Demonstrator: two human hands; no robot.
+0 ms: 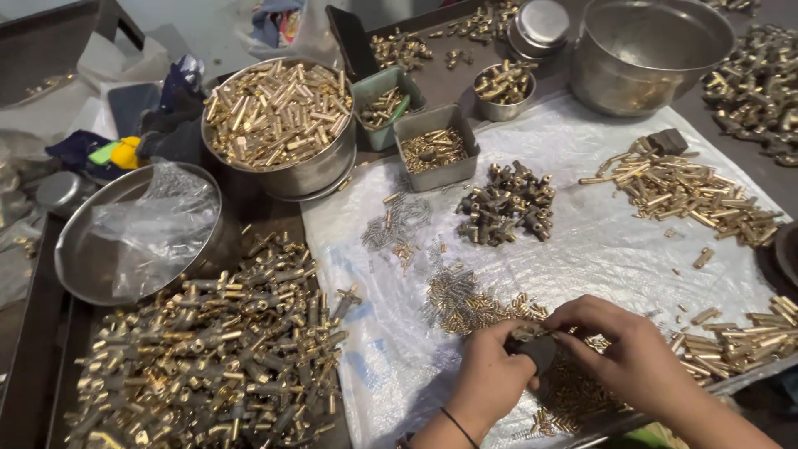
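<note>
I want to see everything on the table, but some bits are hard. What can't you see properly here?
Head view only:
- The dark piece between the left hand and right hand: mostly covered by the fingers, its shape unclear.
- Big steel pot: top cut off by the picture edge.
- Brass pile at far right: runs past the edge.
- Small springs on the plastic sheet: too tiny to tell apart.
- Steel bowl: inside partly covered by a crumpled bag.

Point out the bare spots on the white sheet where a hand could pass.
Bare sheet lies between the dark fittings pile, the brass tube heap and the right hand. A second patch lies left of the left hand. The springs and small pins crowd the middle.
</note>
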